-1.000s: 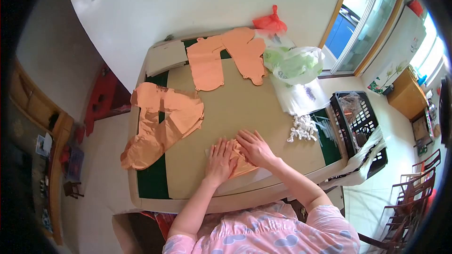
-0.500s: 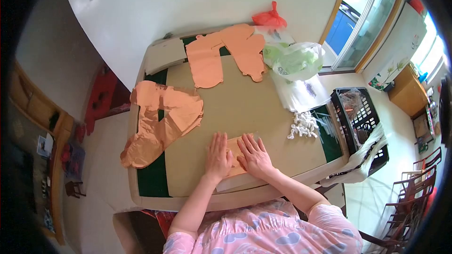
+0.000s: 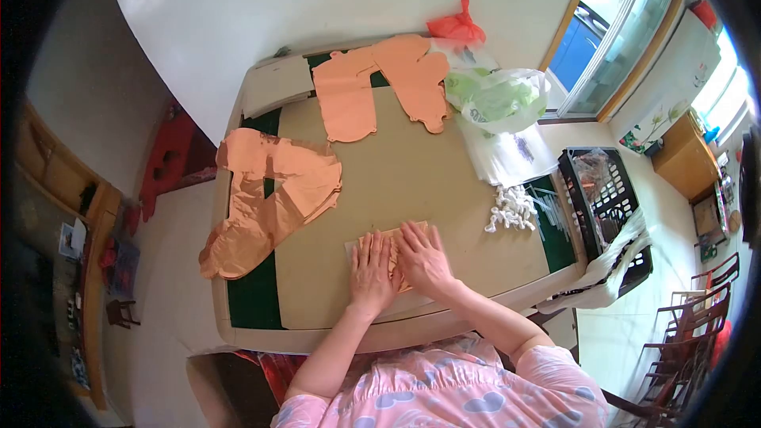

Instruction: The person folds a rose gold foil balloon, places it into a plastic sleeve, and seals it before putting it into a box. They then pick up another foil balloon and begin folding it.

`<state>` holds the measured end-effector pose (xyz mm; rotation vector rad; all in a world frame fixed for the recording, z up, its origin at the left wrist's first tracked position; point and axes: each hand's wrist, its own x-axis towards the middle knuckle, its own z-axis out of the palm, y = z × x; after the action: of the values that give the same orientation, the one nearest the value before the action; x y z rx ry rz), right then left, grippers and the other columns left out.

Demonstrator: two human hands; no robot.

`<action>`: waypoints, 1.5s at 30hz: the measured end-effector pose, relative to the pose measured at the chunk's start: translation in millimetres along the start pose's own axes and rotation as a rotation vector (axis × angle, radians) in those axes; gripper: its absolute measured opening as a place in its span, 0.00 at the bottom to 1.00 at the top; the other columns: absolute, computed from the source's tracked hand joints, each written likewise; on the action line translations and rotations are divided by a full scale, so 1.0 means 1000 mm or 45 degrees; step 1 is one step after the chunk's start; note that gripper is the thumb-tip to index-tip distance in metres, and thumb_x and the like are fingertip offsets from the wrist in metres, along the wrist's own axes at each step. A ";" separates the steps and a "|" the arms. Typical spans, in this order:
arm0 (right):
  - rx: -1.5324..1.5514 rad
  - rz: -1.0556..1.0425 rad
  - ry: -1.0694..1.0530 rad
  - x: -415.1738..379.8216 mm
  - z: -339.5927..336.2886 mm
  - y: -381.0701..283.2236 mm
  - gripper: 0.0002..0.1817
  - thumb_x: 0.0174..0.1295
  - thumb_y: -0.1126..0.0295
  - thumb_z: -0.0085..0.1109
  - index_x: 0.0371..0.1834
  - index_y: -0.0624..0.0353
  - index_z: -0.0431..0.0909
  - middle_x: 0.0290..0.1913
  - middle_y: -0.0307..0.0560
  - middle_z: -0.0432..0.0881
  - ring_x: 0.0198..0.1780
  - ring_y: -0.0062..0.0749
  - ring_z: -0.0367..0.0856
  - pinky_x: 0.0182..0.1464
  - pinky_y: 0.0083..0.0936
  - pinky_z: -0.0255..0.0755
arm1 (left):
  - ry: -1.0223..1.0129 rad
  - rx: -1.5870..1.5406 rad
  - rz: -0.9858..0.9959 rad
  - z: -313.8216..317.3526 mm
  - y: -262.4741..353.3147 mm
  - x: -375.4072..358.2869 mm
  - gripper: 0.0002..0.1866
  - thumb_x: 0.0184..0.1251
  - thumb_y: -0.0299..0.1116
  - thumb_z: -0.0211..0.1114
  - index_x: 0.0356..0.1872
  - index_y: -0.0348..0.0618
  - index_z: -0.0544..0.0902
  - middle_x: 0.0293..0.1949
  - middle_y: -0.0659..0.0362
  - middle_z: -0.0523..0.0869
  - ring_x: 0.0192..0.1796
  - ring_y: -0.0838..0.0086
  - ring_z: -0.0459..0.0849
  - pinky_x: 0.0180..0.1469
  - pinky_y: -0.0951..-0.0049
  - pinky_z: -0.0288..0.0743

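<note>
A small folded piece of copper-pink foil (image 3: 394, 257), which looks like a flat foil balloon, lies near the table's front edge. My left hand (image 3: 372, 276) rests flat on its left part, fingers stretched out. On its right part lies my right hand (image 3: 425, 260), fingers also extended and slightly blurred. Between the hands the foil shows wrinkles, and much of it is hidden under them. To the left lies a larger creased foil balloon (image 3: 297, 182). Two smoother foil pieces, a left one (image 3: 346, 103) and a right one (image 3: 412, 79), lie at the back.
A green-and-white plastic bag (image 3: 499, 103) sits on clear plastic sleeves (image 3: 515, 157) at the back right. White curled ties (image 3: 510, 210) and thin clear straws (image 3: 549, 210) lie below. A black basket (image 3: 606, 190) stands beyond the right edge; a red bag (image 3: 457, 25) is at the back.
My right hand has moved left, closer to my left hand, which has shifted slightly right and down. The foil between them now looks more wrinkled.
</note>
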<state>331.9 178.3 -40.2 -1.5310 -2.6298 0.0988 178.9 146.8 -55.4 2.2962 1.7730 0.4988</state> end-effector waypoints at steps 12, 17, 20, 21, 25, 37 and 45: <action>0.217 0.023 0.141 0.003 0.005 -0.005 0.27 0.69 0.58 0.46 0.70 0.55 0.64 0.73 0.50 0.61 0.75 0.42 0.54 0.74 0.53 0.43 | 0.008 0.118 -0.113 -0.004 0.002 -0.002 0.38 0.66 0.51 0.54 0.71 0.38 0.59 0.74 0.45 0.54 0.76 0.51 0.50 0.71 0.35 0.39; 0.246 0.068 0.173 0.001 -0.001 -0.001 0.29 0.69 0.54 0.47 0.71 0.51 0.63 0.73 0.52 0.60 0.75 0.43 0.54 0.73 0.56 0.43 | -0.013 0.078 -0.168 -0.008 -0.005 -0.005 0.41 0.65 0.54 0.56 0.73 0.40 0.56 0.75 0.46 0.53 0.77 0.56 0.50 0.71 0.32 0.36; 0.234 0.066 0.161 0.000 -0.002 0.003 0.30 0.68 0.53 0.48 0.72 0.50 0.62 0.74 0.51 0.59 0.76 0.42 0.53 0.73 0.56 0.42 | -0.039 0.077 -0.166 -0.011 -0.012 -0.009 0.42 0.65 0.55 0.56 0.73 0.40 0.54 0.75 0.48 0.54 0.77 0.60 0.50 0.70 0.31 0.35; 0.228 0.066 0.157 0.000 -0.003 0.004 0.30 0.68 0.53 0.48 0.72 0.49 0.62 0.74 0.51 0.59 0.76 0.42 0.53 0.73 0.56 0.41 | -0.059 0.096 -0.155 -0.012 -0.014 -0.010 0.42 0.65 0.55 0.55 0.73 0.40 0.54 0.75 0.49 0.54 0.77 0.61 0.51 0.70 0.31 0.35; 0.219 0.050 0.168 -0.001 0.000 0.008 0.30 0.68 0.54 0.49 0.71 0.54 0.62 0.74 0.51 0.58 0.76 0.43 0.53 0.73 0.56 0.42 | -0.020 0.140 -0.136 -0.008 -0.019 -0.016 0.41 0.66 0.54 0.55 0.73 0.41 0.54 0.75 0.52 0.55 0.77 0.61 0.51 0.70 0.30 0.34; 0.076 -0.238 -0.124 -0.095 -0.009 -0.017 0.29 0.65 0.59 0.50 0.69 0.53 0.65 0.76 0.45 0.56 0.77 0.38 0.49 0.74 0.58 0.38 | 0.012 0.159 -0.118 -0.005 -0.020 -0.017 0.41 0.67 0.56 0.53 0.74 0.42 0.54 0.75 0.54 0.55 0.77 0.62 0.51 0.69 0.29 0.39; 0.076 0.119 0.101 -0.110 -0.035 0.046 0.22 0.63 0.64 0.54 0.61 0.54 0.72 0.64 0.49 0.70 0.69 0.44 0.64 0.66 0.52 0.56 | -0.017 0.134 -0.126 -0.010 -0.018 -0.015 0.42 0.66 0.55 0.55 0.74 0.42 0.53 0.76 0.52 0.53 0.77 0.61 0.50 0.70 0.31 0.37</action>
<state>430.0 105.2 -16.0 -1.6036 -2.4726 0.1200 155.7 136.9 -54.8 2.2594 1.9383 0.3807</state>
